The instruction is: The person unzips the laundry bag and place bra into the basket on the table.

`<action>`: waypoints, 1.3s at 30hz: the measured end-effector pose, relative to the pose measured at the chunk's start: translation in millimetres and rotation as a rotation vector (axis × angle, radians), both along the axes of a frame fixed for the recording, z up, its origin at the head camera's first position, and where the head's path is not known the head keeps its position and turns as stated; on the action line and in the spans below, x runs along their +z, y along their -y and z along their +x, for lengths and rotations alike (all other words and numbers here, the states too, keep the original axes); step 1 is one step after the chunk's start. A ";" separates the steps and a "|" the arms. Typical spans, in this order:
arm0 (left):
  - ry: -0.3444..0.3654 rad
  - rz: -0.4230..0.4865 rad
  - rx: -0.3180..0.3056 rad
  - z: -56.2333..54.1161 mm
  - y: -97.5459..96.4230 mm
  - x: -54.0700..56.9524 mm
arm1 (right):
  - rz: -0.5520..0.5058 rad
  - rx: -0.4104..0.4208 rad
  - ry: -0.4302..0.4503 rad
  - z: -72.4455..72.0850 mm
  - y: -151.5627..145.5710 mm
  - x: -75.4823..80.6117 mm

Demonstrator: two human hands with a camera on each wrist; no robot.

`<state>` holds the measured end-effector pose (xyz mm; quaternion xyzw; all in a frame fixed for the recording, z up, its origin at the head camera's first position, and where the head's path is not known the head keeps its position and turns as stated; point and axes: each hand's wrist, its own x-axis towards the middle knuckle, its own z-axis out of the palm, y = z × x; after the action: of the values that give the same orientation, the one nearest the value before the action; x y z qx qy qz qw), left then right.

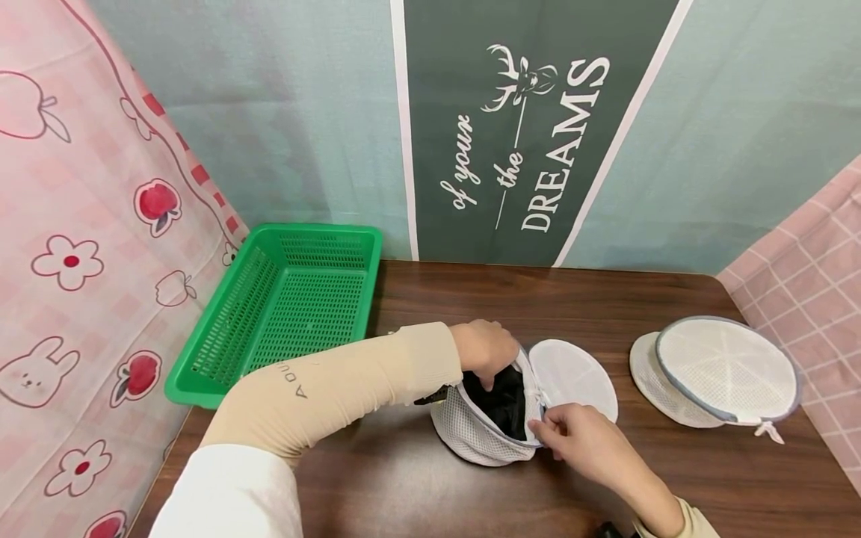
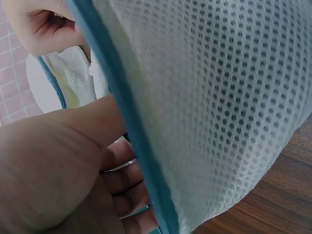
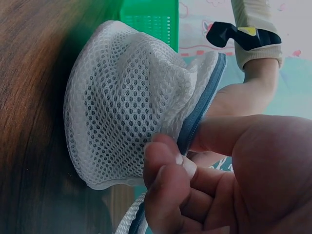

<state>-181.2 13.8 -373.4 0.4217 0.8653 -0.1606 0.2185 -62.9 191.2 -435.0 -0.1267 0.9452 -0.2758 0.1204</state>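
A white mesh laundry bag (image 1: 474, 433) with a grey-blue zipper edge stands unzipped on the table, its round lid (image 1: 575, 377) folded back to the right. Black cloth (image 1: 501, 403) lies inside it. My left hand (image 1: 487, 347) reaches over the rim into the mouth, thumb above the cloth. In the left wrist view its fingertips are hidden behind the zipper edge (image 2: 124, 109), so its grip does not show. At the near right of the rim, my right hand (image 1: 588, 441) pinches the bag's edge between thumb and fingers, seen closely beside the mesh (image 3: 122, 107).
A green plastic basket (image 1: 373, 280) stands at the left on the brown wooden table (image 1: 377, 493). Another white mesh bag (image 1: 726, 370) with a grey-blue edge sits at the far right. Curtains hang behind and at both sides.
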 end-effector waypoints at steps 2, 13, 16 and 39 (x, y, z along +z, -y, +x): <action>0.002 -0.002 0.004 0.3 0.2 -1.0 | 0.002 -0.004 0.003 0.3 0.2 -0.2; 0.032 0.024 -0.019 -1.5 2.0 -3.6 | -0.010 0.012 -0.019 1.7 0.1 -3.5; 0.040 0.026 -0.026 -1.6 2.7 -2.8 | -0.007 0.010 -0.023 2.0 0.1 -4.0; 0.101 0.034 -0.059 -4.1 3.0 -11.8 | -0.005 0.006 -0.009 2.2 1.9 -3.1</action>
<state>-185.3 10.8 -385.2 0.4581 0.8429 -0.1308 0.2501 -60.7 189.3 -438.0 -0.1311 0.9447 -0.2770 0.1168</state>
